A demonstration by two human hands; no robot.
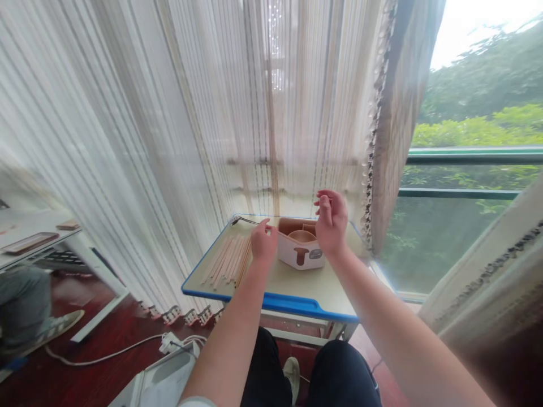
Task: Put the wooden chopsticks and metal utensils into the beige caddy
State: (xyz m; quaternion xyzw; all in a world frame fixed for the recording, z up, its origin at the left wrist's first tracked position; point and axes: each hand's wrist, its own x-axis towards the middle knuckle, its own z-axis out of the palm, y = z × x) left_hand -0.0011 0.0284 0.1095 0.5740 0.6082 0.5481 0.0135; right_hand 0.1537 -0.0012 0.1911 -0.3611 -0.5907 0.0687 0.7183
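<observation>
On the counter [292, 284], pale sticks [231, 257] lie at 9 o'clock. At 10, the left hand [264, 242] has bent fingers beside the open box [292, 247], which sits at 1 o'clock. The right hand [332, 221], at 2, hangs loosely curled; whether either grips anything, I cannot tell. The step looks like work at the box; reaching inside would call for clearing its rim. Bare room lies at 6, up to the blue edge [288, 302].

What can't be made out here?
Head view:
Floor of white, brown-lined open box: hidden by its own front.
Count of thin, pale, straight sticks: too small, some possibly behind bare left hand.
Markings on grey rounded patch: too small, blurred.
Grey-trousered leg: cut by left edge.
</observation>
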